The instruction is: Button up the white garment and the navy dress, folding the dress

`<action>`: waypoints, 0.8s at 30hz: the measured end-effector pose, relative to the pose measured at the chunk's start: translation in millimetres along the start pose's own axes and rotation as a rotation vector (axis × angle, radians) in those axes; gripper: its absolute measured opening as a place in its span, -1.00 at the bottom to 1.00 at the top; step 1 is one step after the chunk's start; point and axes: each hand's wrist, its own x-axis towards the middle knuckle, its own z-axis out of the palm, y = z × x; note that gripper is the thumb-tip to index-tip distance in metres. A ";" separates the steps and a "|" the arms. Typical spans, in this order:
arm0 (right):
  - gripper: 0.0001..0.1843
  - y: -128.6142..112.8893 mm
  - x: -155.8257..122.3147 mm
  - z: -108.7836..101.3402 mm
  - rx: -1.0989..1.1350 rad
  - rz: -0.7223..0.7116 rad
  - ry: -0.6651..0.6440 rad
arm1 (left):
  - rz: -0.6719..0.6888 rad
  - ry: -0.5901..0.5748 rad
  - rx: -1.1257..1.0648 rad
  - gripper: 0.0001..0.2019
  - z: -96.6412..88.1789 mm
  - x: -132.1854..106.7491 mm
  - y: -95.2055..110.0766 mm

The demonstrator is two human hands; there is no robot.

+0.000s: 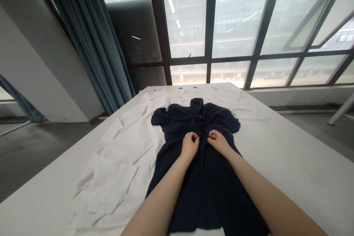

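A dark navy short-sleeved dress (177, 158) lies flat on the white table (293, 169), its collar at the far end and its hem toward me. My left hand (190, 143) is closed in a pinch over the middle of the dress; what lies between its fingers is hidden. Just to its right, my right hand (218, 141) pinches the end of a thin dark tie cord (204, 128). That cord runs up toward the front of the neck, where a small loop or knot shows. A gap separates the two hands.
White garments (118, 158) lie spread and wrinkled along the left of the dress, with more white cloth (229, 97) beyond the collar. A blue-grey curtain (91, 37) and dark-framed windows (184, 18) stand behind the table. A pale leg of some furniture (341, 108) shows at far right.
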 end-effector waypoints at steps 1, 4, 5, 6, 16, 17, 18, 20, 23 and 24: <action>-0.91 -0.5 -2.0 2.6 -0.021 -0.013 0.062 | -0.021 -0.016 -0.051 -0.95 1.0 -3.7 -1.4; -0.93 -2.0 -5.8 9.2 -0.025 -0.051 0.148 | -0.090 -0.056 -0.201 -0.92 2.6 -6.2 -5.9; -0.95 -2.0 -6.3 10.9 -0.022 -0.063 0.151 | -0.106 -0.069 -0.245 -0.91 2.9 -5.0 -7.4; -0.96 -1.5 -6.6 12.4 -0.023 -0.070 0.148 | -0.120 -0.089 -0.284 -0.91 3.3 -3.5 -8.9; -0.88 7.6 -6.9 15.9 0.022 -0.021 0.195 | -0.130 -0.076 -0.362 -0.91 6.5 -1.1 -11.0; -0.89 7.2 -6.6 15.9 0.002 -0.023 0.178 | -0.117 -0.066 -0.346 -0.91 7.2 -1.6 -10.8; -0.88 6.7 -6.2 15.7 -0.018 -0.015 0.164 | -0.106 -0.058 -0.330 -0.92 7.9 -1.9 -10.8; -0.83 5.6 -5.2 15.1 -0.056 0.024 0.153 | -0.091 -0.050 -0.307 -0.92 9.2 -2.2 -11.4; -0.77 4.8 -3.0 13.4 -0.098 0.092 0.139 | -0.090 -0.048 -0.296 -0.92 9.8 -2.0 -11.8; -0.76 4.9 -2.2 12.8 -0.104 0.108 0.126 | -0.093 -0.049 -0.295 -0.92 9.7 -1.9 -11.5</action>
